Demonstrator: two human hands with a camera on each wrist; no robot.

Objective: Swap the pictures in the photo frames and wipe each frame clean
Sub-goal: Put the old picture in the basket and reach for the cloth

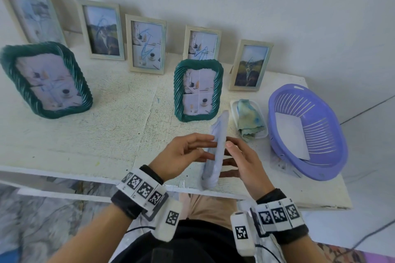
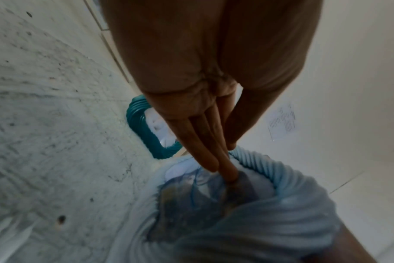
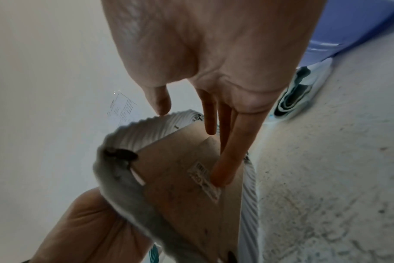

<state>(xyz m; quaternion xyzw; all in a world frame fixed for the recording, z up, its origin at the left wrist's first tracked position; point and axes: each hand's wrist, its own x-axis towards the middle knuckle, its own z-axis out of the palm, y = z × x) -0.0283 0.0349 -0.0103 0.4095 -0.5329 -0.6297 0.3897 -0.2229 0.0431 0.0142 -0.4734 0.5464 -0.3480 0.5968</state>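
Head view: a person holds a pale blue ribbed photo frame (image 1: 215,151) edge-on above the near edge of a white table (image 1: 106,134), sandwiched between the left hand (image 1: 183,153) and the right hand (image 1: 245,164), both with fingers extended flat against its faces; two green ribbed frames (image 1: 197,89) stand on the table, one at the left and one just beyond the held frame; five cream wooden frames (image 1: 146,44) lean along the wall behind; a folded stained cloth (image 1: 250,119) lies in a white tray beside a purple basket (image 1: 307,132) with a white sheet in it.

Left wrist view: the left hand's straight fingers (image 2: 205,142) press on the glass front of the pale blue frame, over a picture marked with blue scribble; a green frame stands on the table beyond.

Right wrist view: the right hand's long fingers (image 3: 227,160) lie straight on the brown cardboard backing (image 3: 180,178), one fingertip on a barcode label (image 3: 205,179); the thumb touches the ribbed rim; the left hand shows below.
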